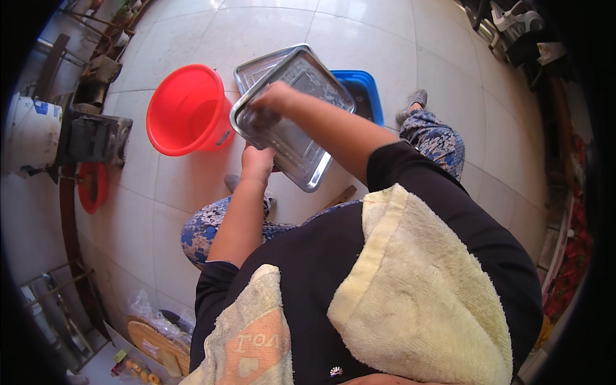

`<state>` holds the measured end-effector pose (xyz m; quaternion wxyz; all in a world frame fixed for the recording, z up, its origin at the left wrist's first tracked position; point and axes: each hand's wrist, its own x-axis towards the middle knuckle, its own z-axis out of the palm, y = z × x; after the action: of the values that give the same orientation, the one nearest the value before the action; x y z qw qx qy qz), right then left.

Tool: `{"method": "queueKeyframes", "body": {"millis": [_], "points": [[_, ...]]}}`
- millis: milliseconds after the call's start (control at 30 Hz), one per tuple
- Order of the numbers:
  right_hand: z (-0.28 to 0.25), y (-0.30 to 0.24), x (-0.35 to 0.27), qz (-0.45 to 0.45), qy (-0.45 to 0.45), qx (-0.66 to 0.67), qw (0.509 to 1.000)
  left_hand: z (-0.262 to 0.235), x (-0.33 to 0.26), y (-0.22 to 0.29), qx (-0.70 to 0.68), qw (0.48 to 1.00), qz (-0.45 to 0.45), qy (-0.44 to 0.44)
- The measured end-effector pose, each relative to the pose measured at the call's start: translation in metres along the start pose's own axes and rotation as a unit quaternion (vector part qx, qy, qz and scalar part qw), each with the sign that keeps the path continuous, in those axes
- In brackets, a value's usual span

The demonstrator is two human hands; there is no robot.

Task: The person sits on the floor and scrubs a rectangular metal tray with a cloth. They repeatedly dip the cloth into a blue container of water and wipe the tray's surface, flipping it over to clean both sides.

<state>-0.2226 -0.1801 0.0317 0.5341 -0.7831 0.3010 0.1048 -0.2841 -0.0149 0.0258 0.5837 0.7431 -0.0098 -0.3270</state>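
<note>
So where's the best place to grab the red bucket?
Probably the left rim of the red bucket, with a hand coming from the left and above: the mouth is open and round, so fingers could hook inside, while the metal tray crowds the right.

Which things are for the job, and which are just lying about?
Probably the job:
metal tray in the left hand
second tray behind it
red bucket
blue tub

Seemingly just lying about:
plastic bag
round wooden board
white bucket

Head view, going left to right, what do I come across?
White cylindrical container, small round red basin, large round red plastic bucket, held rectangular silver metal tray, rectangular blue plastic tub, grey shoe.
</note>
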Motion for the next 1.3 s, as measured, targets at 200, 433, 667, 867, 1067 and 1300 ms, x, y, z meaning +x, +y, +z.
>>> {"method": "queueKeyframes", "body": {"millis": [200, 433, 667, 867, 1067, 1300], "points": [[0.004, -0.016, -0.02, -0.017, 0.072, 0.055, 0.996, -0.002, -0.001, 0.011, 0.003, 1.0, -0.029, -0.004], [0.018, -0.025, -0.041, -0.117, 0.024, -0.046, 0.992, -0.003, 0.005, 0.002, 0.044, 0.998, 0.043, 0.006], [-0.011, 0.014, 0.003, -0.005, 0.008, 0.014, 1.0, 0.005, -0.012, 0.017, 0.028, 0.999, 0.006, 0.022], [0.0, 0.026, -0.037, -0.069, 0.08, -0.063, 0.992, -0.004, 0.009, 0.001, -0.047, 0.998, -0.03, -0.018], [-0.004, 0.054, -0.026, -0.003, 0.028, 0.064, 0.998, 0.0, -0.003, 0.016, -0.048, 0.997, -0.056, -0.018], [-0.023, 0.065, -0.008, 0.048, 0.114, -0.026, 0.992, -0.003, -0.01, 0.017, -0.028, 0.996, -0.078, -0.025]]}}
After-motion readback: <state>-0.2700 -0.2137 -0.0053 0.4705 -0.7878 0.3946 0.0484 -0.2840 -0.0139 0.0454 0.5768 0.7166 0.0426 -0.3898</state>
